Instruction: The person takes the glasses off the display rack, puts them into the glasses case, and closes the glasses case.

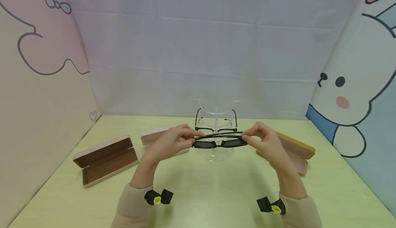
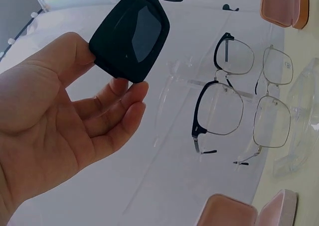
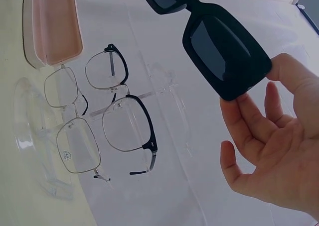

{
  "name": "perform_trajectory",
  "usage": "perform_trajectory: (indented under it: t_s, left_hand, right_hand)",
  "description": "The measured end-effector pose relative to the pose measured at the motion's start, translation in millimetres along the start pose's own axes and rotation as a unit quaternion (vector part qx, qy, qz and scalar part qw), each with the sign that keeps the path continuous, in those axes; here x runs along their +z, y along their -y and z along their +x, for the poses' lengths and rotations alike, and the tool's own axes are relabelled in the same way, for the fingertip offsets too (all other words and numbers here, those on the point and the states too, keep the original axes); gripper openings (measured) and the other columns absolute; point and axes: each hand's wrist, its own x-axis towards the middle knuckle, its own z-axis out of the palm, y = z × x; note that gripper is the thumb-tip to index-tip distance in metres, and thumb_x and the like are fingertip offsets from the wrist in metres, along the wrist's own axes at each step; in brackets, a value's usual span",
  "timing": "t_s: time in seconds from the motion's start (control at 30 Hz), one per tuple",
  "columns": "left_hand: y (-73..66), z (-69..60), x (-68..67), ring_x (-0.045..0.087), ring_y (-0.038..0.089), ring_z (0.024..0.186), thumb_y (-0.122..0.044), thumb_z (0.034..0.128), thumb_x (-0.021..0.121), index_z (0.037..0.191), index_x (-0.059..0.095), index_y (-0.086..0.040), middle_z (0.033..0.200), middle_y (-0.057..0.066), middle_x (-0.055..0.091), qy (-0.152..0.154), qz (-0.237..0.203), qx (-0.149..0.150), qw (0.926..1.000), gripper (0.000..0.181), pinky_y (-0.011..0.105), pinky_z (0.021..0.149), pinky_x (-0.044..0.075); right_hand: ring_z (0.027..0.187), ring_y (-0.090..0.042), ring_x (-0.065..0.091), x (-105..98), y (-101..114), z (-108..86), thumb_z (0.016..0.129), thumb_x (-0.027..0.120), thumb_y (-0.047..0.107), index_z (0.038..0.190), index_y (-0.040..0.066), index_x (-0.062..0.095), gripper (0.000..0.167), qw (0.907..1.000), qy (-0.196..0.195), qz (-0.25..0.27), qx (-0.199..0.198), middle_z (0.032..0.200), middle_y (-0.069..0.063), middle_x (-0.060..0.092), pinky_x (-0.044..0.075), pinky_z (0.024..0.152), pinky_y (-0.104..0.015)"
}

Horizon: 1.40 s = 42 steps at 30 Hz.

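Observation:
Black sunglasses (image 1: 219,143) are held level between two hands, their temples folded behind the lenses. The left hand (image 1: 172,140) pinches one end with thumb and fingers, and in the left wrist view that hand (image 2: 75,101) grips beside a dark lens (image 2: 144,34). At the other end the right hand (image 1: 267,144) pinches the frame; the right wrist view shows its thumb and fingertips on the lens corner. Behind the sunglasses, a clear stand (image 1: 216,118) carries black-topped glasses (image 2: 197,111) and, lower, thin metal-rimmed glasses (image 2: 254,121).
An open case with brown lining (image 1: 108,166) lies at the left. A pale pink case (image 1: 151,137) is partly behind the left hand, and an open orange-edged case (image 1: 298,147) is partly behind the right. Cartoon-printed side walls and a pale cloth (image 1: 198,49) surround the table.

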Motion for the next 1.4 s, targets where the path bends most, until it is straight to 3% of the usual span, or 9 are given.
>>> perform_trajectory:
  t_s: [0.2, 0.37, 0.43, 0.5, 0.6, 0.73, 0.87, 1.07, 1.4]
  left_hand:
    - [1.6, 0.2, -1.5, 0.044, 0.014, 0.071, -0.01, 0.0914, 0.048, 0.114, 0.063, -0.025, 0.085, 0.0, 0.05, 0.021, 0.029, -0.004, 0.9994, 0.031, 0.022, 0.062, 0.04]
    - [1.2, 5.2, 1.3, 0.039, 0.008, 0.066, -0.011, 0.0916, 0.044, 0.114, 0.062, -0.026, 0.087, 0.0, 0.053, 0.01, 0.021, -0.014, 0.9996, 0.032, 0.022, 0.059, 0.036]
    - [0.9, 5.8, 1.7, 0.036, 0.008, 0.061, -0.012, 0.0923, 0.045, 0.114, 0.063, -0.027, 0.087, 0.001, 0.053, 0.001, 0.003, -0.03, 0.9996, 0.031, 0.022, 0.056, 0.035]
    - [1.2, 6.0, 1.9, 0.035, 0.01, 0.06, -0.013, 0.093, 0.046, 0.113, 0.063, -0.026, 0.087, 0.002, 0.054, -0.009, -0.01, -0.046, 0.9989, 0.029, 0.023, 0.055, 0.034]
    - [2.2, 6.7, 3.0, 0.047, 0.012, 0.068, -0.015, 0.093, 0.05, 0.112, 0.064, -0.022, 0.096, 0.0, 0.059, -0.029, -0.048, -0.071, 0.9959, 0.025, 0.024, 0.062, 0.04]
    - [4.3, 11.7, 9.9, 0.057, 0.022, 0.091, -0.017, 0.0903, 0.056, 0.107, 0.066, -0.012, 0.105, 0.003, 0.063, -0.075, -0.114, -0.101, 0.9855, 0.02, 0.03, 0.078, 0.046]
    - [4.6, 19.8, 22.8, 0.06, 0.03, 0.091, -0.016, 0.0872, 0.061, 0.099, 0.066, -0.007, 0.096, 0.006, 0.064, -0.13, -0.168, -0.113, 0.9705, 0.016, 0.031, 0.079, 0.048]
    - [1.2, 29.6, 43.2, 0.062, 0.016, 0.081, -0.013, 0.0881, 0.059, 0.099, 0.066, -0.004, 0.094, 0.009, 0.063, -0.165, -0.218, -0.094, 0.9571, 0.016, 0.03, 0.077, 0.051]
    - [-6.6, 49.4, 75.0, 0.064, 0.02, 0.089, -0.014, 0.0869, 0.061, 0.109, 0.066, -0.009, 0.107, 0.007, 0.063, -0.168, -0.181, -0.08, 0.9658, 0.023, 0.025, 0.074, 0.049]
  right_hand:
    - [0.093, -0.007, 0.055, 0, -4, 1.5, 0.085, 0.064, 0.021, 0.086, 0.003, 0.053, 0.022, 0.9998, 0.011, -0.014, 0.011, 0.087, 0.009, 0.062, 0.035, 0.092, -0.045]
    - [0.083, -0.004, 0.05, -5, -5, 1.9, 0.092, 0.055, 0.023, 0.1, 0.002, 0.054, 0.024, 0.9992, 0.031, -0.008, 0.024, 0.092, 0.007, 0.059, 0.041, 0.067, -0.022]
    - [0.088, -0.004, 0.05, -8, -5, 1.3, 0.093, 0.052, 0.022, 0.107, 0.001, 0.053, 0.025, 0.9984, 0.052, -0.009, 0.018, 0.098, 0.006, 0.057, 0.042, 0.067, -0.019]
    - [0.104, -0.005, 0.049, -11, -6, 0.1, 0.093, 0.052, 0.019, 0.113, 0.001, 0.052, 0.027, 0.9969, 0.074, -0.026, 0.002, 0.106, 0.005, 0.056, 0.04, 0.086, -0.02]
    - [0.108, -0.004, 0.05, -15, -6, -1.9, 0.091, 0.055, 0.015, 0.117, 0.001, 0.052, 0.029, 0.9951, 0.087, -0.044, -0.017, 0.111, 0.005, 0.054, 0.043, 0.085, -0.023]
    - [0.102, -0.003, 0.054, -20, -7, -6.6, 0.089, 0.057, 0.011, 0.116, -0.001, 0.053, 0.029, 0.9957, 0.07, -0.051, -0.031, 0.109, 0.008, 0.056, 0.046, 0.078, -0.023]
    - [0.097, -0.003, 0.057, -26, -9, -14.4, 0.089, 0.058, 0.01, 0.115, -0.001, 0.055, 0.028, 0.997, 0.045, -0.053, -0.034, 0.106, 0.011, 0.057, 0.049, 0.076, -0.02]
    - [0.099, -0.001, 0.055, -37, -17, -25.9, 0.087, 0.059, 0.006, 0.111, 0.0, 0.06, 0.025, 0.9967, 0.0, -0.066, -0.046, 0.109, 0.005, 0.058, 0.046, 0.08, -0.014]
    - [0.097, 0.003, 0.054, -60, -30, -42.6, 0.088, 0.058, 0.007, 0.111, -0.003, 0.061, 0.026, 0.9908, -0.053, -0.121, -0.03, 0.105, 0.016, 0.061, 0.044, 0.077, -0.01]
